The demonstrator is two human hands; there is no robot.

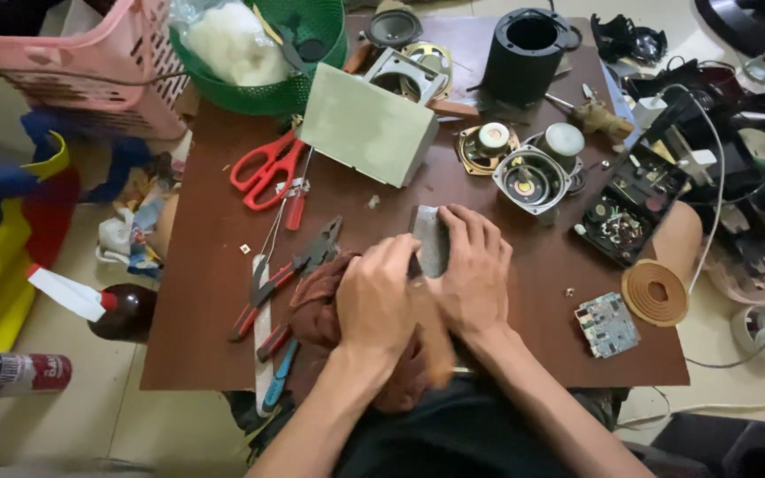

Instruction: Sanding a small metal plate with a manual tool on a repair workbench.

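The small grey metal block (431, 237) is sitting near the front middle of the brown table (524, 354), and both hands are on it. The right hand (475, 270) is lying over the block with its fingers curled around the far edge, holding it tight. The left hand (381, 296) is pressing in from the other side, touching the right hand, and it is resting on a dark red rag (320, 310) bunched up under it. I cannot tell if the left fingers are gripping the block or just the rag.

Just left of the rag, red-handled pliers (289, 274) are lying at a slant, next to a blue-handled tool (278, 385). Further back, red scissors (267, 168) are lying open beside a pale green box (367, 128). A green basket (267, 84) is standing at the back edge, with a pink basket (90, 62) beside it.

On the right side, round speaker parts (533, 173) are sitting behind the hands. A black tube (524, 53) is standing upright at the back. A little circuit board (606, 324) and a tan ring (655, 292) are lying near the right edge, well apart from the hands.
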